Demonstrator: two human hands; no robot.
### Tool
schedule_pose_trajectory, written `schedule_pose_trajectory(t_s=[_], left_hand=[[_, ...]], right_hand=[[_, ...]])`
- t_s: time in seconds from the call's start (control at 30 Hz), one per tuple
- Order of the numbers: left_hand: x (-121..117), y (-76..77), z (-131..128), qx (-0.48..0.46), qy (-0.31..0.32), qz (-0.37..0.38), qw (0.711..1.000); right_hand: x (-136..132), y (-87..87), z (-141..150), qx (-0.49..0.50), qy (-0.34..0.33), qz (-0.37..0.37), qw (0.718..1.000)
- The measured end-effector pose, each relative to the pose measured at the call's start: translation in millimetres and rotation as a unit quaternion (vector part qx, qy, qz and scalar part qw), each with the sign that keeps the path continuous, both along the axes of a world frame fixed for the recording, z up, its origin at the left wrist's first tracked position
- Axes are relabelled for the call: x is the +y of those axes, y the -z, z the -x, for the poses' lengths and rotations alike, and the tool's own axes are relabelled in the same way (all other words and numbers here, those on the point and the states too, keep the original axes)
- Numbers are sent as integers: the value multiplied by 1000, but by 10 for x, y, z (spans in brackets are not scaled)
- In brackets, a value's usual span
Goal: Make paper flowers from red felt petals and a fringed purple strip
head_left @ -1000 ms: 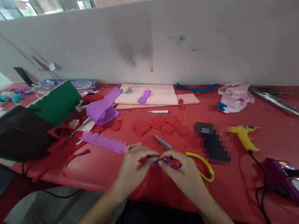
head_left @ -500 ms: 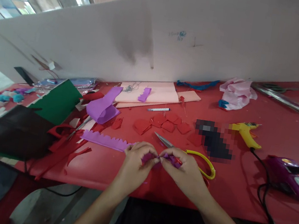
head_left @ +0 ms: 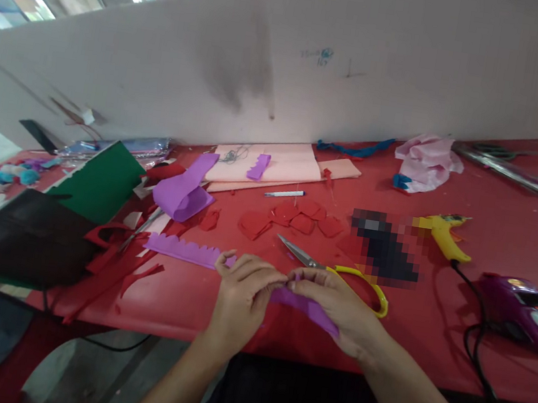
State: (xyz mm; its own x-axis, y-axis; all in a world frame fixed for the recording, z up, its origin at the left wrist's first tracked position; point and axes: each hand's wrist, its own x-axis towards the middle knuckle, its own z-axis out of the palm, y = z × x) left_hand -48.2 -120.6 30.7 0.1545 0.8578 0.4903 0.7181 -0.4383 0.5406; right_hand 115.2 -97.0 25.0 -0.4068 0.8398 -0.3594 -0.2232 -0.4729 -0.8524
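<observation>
Between my two hands is a purple paper strip (head_left: 309, 310), its plain edge showing below my fingers. My left hand (head_left: 244, 292) pinches it at one end, thumb against fingertips. Opposite, fingertips almost meeting the left ones, my right hand (head_left: 334, 305) is closed on the same strip, which hangs under its palm. A longer purple strip with a scalloped edge (head_left: 183, 249) lies flat on the table and runs up to my left fingers. Just beyond my right hand rest yellow-handled scissors (head_left: 311, 259), blades pointing away to the left.
Several red petal-shaped pieces (head_left: 255, 224) and a white pen (head_left: 284, 194) lie ahead. A yellow glue gun (head_left: 448, 236) and a purple device (head_left: 524, 317) with a cord are at right. Red scraps (head_left: 106, 258), a purple roll (head_left: 181, 198) and a dark bag (head_left: 16, 234) sit left.
The purple strip between my hands now shows as a longer band below my right hand. My right hand has turned, and my left fingers have straightened somewhat.
</observation>
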Motion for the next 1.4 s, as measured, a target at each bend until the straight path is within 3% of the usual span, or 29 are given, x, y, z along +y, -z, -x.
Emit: schedule_pose_trajectory(t_s=[0.07, 0.13, 0.23, 0.37, 0.5, 0.63, 0.77, 1.0, 1.17, 1.3, 1.4], left_hand=[[2, 11, -6, 11, -12, 7, 1000], [11, 13, -11, 14, -20, 35, 999], [26, -2, -23, 14, -20, 90, 996], [26, -21, -39, 11, -23, 137, 990], [49, -2, -10, 0, -7, 172, 985], [176, 41, 104, 4, 88, 255, 963], [323, 85, 219, 20, 164, 292, 942], [281, 109, 279, -98, 177, 313, 928], [210, 116, 348, -158, 160, 359, 906], [224, 176, 426, -130, 153, 376, 905], [252, 238, 466, -93, 144, 384, 907]], right_hand=[[-7, 6, 2, -25, 15, -33, 999], [-18, 9, -2, -77, 30, -111, 990], [-40, 5, -11, -175, 25, -232, 956], [-63, 3, -13, -272, 33, -292, 916], [-51, 30, -30, -273, 35, -267, 924], [-31, 72, -73, -208, 21, -206, 956], [-39, 106, -102, -180, 27, -198, 963], [-65, 204, -135, -216, 32, -204, 954], [-61, 180, -235, -220, -31, -215, 951], [-50, 125, -409, -270, -85, -245, 927], [-48, 122, -529, -324, -75, -261, 906]])
